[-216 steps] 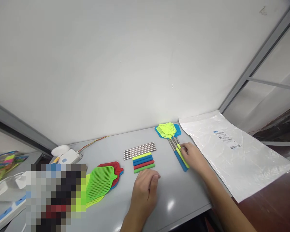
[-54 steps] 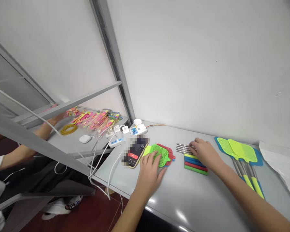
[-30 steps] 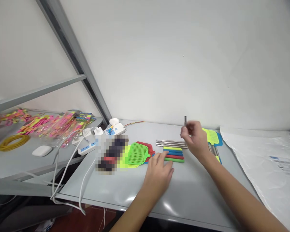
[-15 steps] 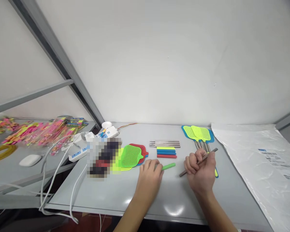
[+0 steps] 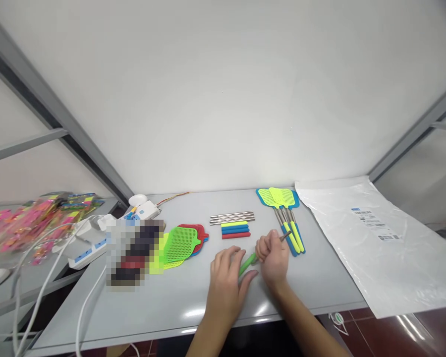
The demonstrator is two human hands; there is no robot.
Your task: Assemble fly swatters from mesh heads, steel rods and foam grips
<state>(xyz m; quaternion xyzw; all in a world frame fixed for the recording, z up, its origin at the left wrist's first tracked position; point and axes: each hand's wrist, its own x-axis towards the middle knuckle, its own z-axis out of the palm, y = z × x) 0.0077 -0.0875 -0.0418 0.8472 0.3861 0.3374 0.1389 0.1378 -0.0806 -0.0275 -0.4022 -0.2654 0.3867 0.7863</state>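
Note:
My left hand (image 5: 225,277) is closed round a green handle tube (image 5: 247,264), which slants up to the right. In my right hand (image 5: 273,258) is a metal rod (image 5: 285,236), its far end poking out past the thumb. The rod and the tube lie roughly in line, and my right fingers hide where they come together. Beyond my hands lie several bare metal rods (image 5: 232,217) above a stack of yellow, blue and red handle tubes (image 5: 236,229). Left of these are loose swatter heads, a green one (image 5: 182,244) on top and a red one (image 5: 200,231) behind.
Assembled fly swatters (image 5: 282,197) lie to the right, beside a large white plastic bag (image 5: 342,233). On the left are a power strip (image 5: 87,253), white cables (image 5: 44,277) and a blurred dark object (image 5: 136,253). Pink packaged items (image 5: 33,223) cover the neighbouring shelf.
My right hand has moved left with the rod, bringing it to the green handle tube. My left hand has tilted the tube more steeply. The camera view has shifted right.

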